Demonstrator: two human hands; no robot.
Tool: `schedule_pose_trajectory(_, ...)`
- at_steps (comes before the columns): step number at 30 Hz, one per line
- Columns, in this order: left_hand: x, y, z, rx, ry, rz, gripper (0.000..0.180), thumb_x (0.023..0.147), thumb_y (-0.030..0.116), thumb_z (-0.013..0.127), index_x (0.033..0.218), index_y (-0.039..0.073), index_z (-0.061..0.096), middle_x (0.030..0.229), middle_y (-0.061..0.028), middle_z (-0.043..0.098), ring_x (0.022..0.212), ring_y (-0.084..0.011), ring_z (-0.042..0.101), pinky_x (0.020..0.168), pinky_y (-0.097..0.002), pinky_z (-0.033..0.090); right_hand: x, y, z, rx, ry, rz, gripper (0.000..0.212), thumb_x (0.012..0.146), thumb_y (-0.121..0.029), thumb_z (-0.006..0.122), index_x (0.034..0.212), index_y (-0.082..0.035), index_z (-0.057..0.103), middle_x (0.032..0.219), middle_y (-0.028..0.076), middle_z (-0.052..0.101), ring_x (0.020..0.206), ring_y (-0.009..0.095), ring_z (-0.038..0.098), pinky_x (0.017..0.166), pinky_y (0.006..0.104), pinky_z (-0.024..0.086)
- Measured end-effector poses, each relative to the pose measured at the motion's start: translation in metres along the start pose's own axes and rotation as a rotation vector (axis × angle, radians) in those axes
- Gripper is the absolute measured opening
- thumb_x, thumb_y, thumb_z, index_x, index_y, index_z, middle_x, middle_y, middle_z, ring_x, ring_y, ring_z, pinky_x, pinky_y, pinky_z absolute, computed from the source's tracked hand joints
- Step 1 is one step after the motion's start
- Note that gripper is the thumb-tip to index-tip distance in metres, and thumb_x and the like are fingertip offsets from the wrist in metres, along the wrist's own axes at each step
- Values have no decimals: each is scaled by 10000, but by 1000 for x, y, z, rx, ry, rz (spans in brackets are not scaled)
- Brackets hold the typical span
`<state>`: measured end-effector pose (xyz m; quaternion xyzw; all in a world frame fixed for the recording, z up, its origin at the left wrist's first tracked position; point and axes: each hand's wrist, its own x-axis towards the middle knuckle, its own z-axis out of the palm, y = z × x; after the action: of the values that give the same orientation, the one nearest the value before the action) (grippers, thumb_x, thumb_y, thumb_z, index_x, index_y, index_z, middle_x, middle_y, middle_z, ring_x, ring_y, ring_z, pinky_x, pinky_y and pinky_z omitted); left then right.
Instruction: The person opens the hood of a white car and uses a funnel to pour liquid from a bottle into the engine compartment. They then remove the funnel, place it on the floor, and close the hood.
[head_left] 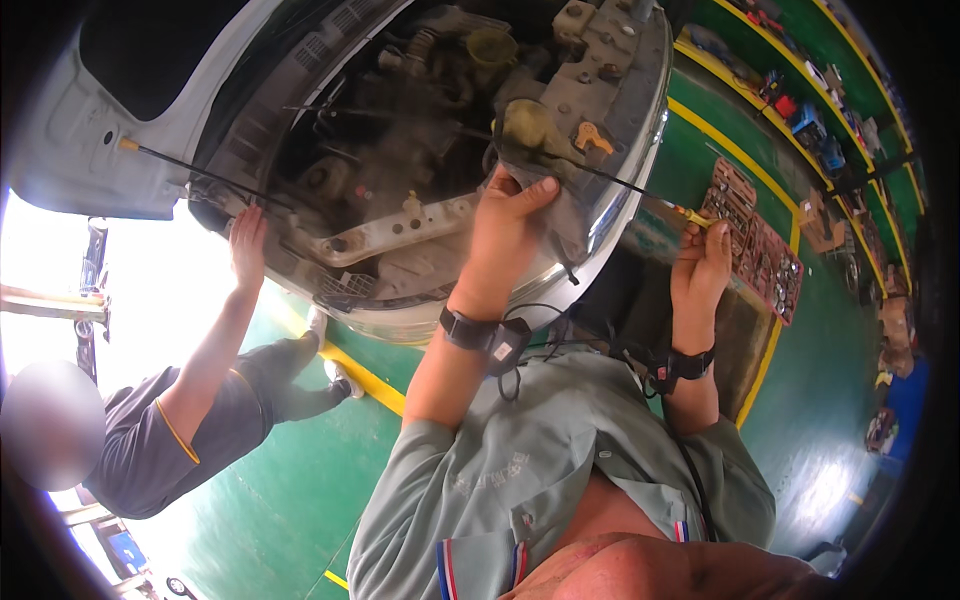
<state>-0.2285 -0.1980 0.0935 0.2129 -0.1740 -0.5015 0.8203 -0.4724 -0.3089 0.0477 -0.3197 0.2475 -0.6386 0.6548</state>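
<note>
I stand at the front of a white car [590, 290] whose engine bay lies open. My left hand [505, 225], slightly smeared, grips the edge of a dark flexible cover [568, 205] at the bay's front, thumb on top. Close above it sits a yellowish plastic reservoir [530, 128]. My right hand [703, 265] is closed around the yellow end of a long thin dark rod [630, 185], which looks like a long screwdriver. The rod reaches left over the front edge toward the cover; its far tip is hard to make out.
A co-worker [190, 430] at the left rests a hand [248, 245] on the car's edge. Another yellow-ended black rod [200, 170] stands by the raised white panel [130, 165]. An open red tool case [775, 275] lies on the right. Shelves [770, 60] with tools line the far right.
</note>
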Motion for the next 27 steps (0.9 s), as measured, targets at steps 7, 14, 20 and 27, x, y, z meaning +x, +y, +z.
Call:
schedule_pose_trajectory(7,-6,-13,10,184,119,-74,269,898,76,769,1143,34,666,1049,-20,704,921,-125,659,818,-273,521,-10,-1,4,9,0,83,154,1062,-228,555,1062,-75,571,1051,79,663,842,158,598,774,298,492)
schedule_pose_trajectory(14,-2,-8,-6,-113,-137,-228,471,799,-129,551,1256,-19,592,1163,-108,688,1049,-211,662,970,-318,501,-9,0,-8,-3,73,57,159,1063,-221,550,1064,-62,561,1060,95,661,846,163,603,780,307,501)
schedule_pose_trajectory(20,1,-36,-13,135,-50,-133,275,936,-53,618,1207,-11,616,1182,-97,689,1073,-194,660,957,-323,505,-13,4,-23,-21,125,63,150,1064,-214,547,1076,-65,550,1067,106,665,846,168,606,797,320,515)
schedule_pose_trajectory(27,2,-47,-9,266,85,-86,212,949,7,663,1162,8,667,1122,-77,718,1000,-172,670,914,-311,517,-21,6,-36,-36,152,94,154,1052,-207,570,1083,-57,571,1074,108,675,826,169,619,771,308,518)
